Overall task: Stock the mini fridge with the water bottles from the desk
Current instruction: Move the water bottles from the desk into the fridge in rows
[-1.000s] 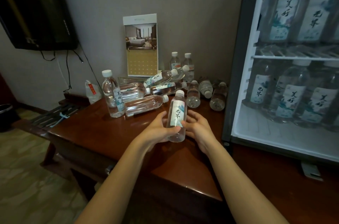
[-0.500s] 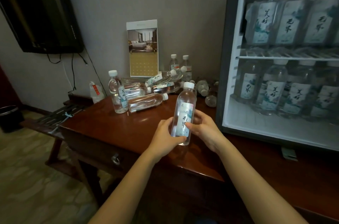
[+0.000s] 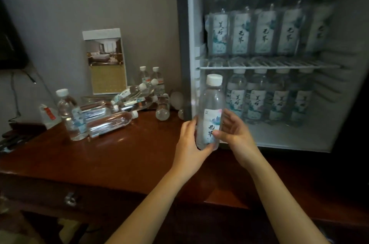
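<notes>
I hold a clear water bottle (image 3: pixel 210 108) with a white cap upright, just in front of the open mini fridge (image 3: pixel 279 135) at its lower left corner. My left hand (image 3: pixel 189 143) grips the bottle's lower left side. My right hand (image 3: pixel 233 131) holds its right side, thumb on the label. Rows of the same bottles fill the fridge's wire upper shelf (image 3: pixel 267 66) and the back of its floor. On the brown desk (image 3: pixel 123 155) lies a heap of bottles (image 3: pixel 111 118), most on their sides, one standing (image 3: pixel 68 116) at the left.
A hotel calendar card (image 3: pixel 104 62) leans on the wall behind the heap. Two small bottles (image 3: pixel 149 77) stand beside it. A dark TV (image 3: pixel 10 44) hangs at the far left with cables below. The desk drawer has a metal pull (image 3: pixel 70 199).
Both hands have lifted the bottle off the desk and carried it right, up to the fridge opening. My view has turned right toward the fridge.
</notes>
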A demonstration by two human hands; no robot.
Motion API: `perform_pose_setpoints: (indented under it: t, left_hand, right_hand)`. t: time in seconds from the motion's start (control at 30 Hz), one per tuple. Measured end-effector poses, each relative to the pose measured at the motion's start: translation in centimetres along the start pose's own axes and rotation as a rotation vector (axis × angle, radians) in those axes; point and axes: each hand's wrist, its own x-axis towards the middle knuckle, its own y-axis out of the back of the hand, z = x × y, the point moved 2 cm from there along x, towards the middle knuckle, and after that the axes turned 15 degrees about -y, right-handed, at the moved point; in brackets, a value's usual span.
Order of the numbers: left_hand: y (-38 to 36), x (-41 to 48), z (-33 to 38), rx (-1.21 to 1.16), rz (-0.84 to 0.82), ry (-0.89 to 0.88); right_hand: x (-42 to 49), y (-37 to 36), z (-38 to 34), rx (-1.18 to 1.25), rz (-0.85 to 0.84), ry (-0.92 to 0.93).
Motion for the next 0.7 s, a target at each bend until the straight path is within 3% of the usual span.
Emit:
perform_pose_setpoints:
  t: [0.23, 0.47, 0.7]
  left_hand:
    - [-6.2, 2.9, -0.9, 0.106, 0.026, -0.037]
    - [-7.6, 4.5, -3.0, 0.129, 0.066, -0.028]
    - [-8.3, 7.0, -5.0, 0.29, -0.009, 0.116]
  right_hand:
    - [1.6, 4.0, -1.0, -0.166, 0.087, 0.009]
    - [4.9, 4.7, -0.7, -0.244, 0.121, 0.022]
    - [8.0, 4.7, 0.6, -0.447, 0.454, 0.011]
